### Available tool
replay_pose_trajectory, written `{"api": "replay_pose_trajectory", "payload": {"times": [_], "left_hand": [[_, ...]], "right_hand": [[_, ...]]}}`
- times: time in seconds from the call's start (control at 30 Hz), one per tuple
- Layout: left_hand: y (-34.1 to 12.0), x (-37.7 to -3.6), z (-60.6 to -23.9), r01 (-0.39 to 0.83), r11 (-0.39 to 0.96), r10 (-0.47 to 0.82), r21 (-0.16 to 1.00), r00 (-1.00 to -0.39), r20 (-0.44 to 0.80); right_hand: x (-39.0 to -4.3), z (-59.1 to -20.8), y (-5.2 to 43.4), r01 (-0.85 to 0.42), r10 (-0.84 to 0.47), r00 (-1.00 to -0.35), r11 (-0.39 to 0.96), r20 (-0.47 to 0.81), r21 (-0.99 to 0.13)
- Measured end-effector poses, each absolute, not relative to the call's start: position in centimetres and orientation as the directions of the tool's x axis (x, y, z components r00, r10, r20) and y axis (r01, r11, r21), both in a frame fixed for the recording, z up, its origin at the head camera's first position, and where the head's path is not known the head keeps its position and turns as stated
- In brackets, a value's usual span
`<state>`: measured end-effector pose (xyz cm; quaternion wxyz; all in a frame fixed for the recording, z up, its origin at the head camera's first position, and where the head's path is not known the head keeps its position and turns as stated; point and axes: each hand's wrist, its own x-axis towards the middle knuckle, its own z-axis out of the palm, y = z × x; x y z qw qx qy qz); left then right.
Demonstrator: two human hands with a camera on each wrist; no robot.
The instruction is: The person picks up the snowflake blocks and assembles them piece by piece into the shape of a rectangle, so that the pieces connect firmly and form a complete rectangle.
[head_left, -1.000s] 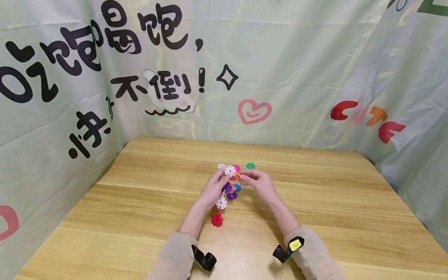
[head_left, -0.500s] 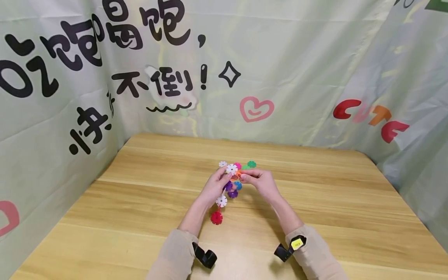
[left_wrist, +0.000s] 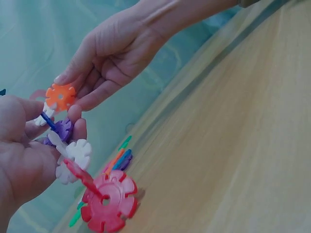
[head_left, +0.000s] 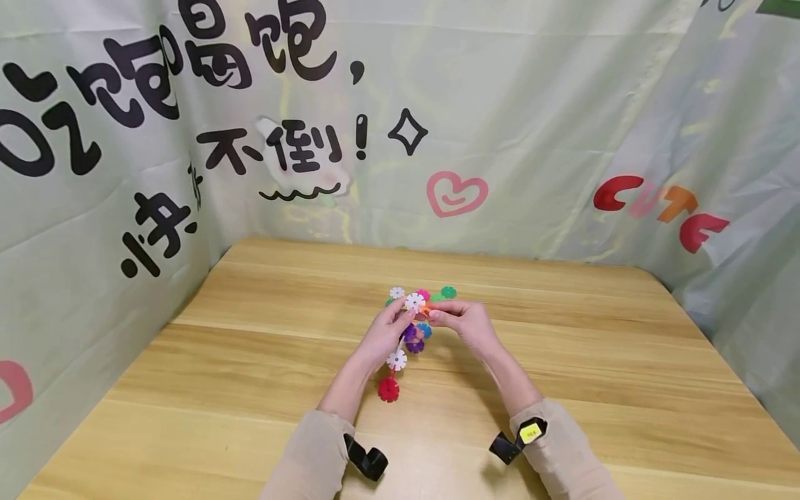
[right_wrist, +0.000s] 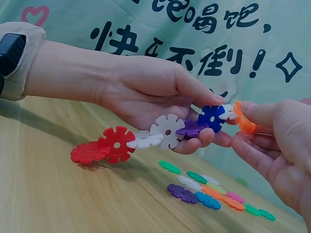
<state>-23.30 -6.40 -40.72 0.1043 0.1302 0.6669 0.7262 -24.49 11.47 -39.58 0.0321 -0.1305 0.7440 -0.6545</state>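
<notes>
Over a desk, the left hand grips a slotted-disc chain as the right hand pinches an orange disc at its end; squaring the slots, then pressing lightly, should serve best.

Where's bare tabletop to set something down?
Pale wooden tabletop lies bare right of the right hand and left of the left hand, to the side edges. Crowded: between and just beyond them, with loose multicoloured flower-shaped plastic discs.

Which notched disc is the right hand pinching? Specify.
The orange notched disc in the right hand; other orange discs lie on the table, and the left hand holds a red, white, purple and blue chain.
</notes>
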Motion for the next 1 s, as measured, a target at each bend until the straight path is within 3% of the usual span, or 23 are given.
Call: {"api": "replay_pose_trajectory", "payload": {"times": [0.3, 0.43, 0.63, 1.0], "left_hand": [[-6.57, -23.39, -40.84, -0.021, -0.102, 0.292, 0.995, -0.956, 0.01], [-6.59, -23.37, -40.61, 0.02, -0.042, 0.223, 0.999, -0.974, 0.029], [-6.33, -23.43, -40.33, 0.112, 0.005, 0.218, 0.994, -0.97, 0.108], [-6.41, -23.46, -40.63, 0.064, -0.085, 0.2, 0.994, -0.977, 0.08]], "right_hand": [[-24.47, -39.33, 11.47, -0.169, -0.262, -0.957, 0.153, 0.125, -0.974], [-24.43, -39.29, 11.3, -0.186, -0.283, -0.95, 0.178, 0.131, -0.966], [-24.49, -39.35, 10.95, -0.193, -0.302, -0.943, 0.156, 0.139, -0.969], [-24.63, -39.48, 10.77, -0.143, -0.269, -0.958, 0.142, 0.101, -0.979]]}}
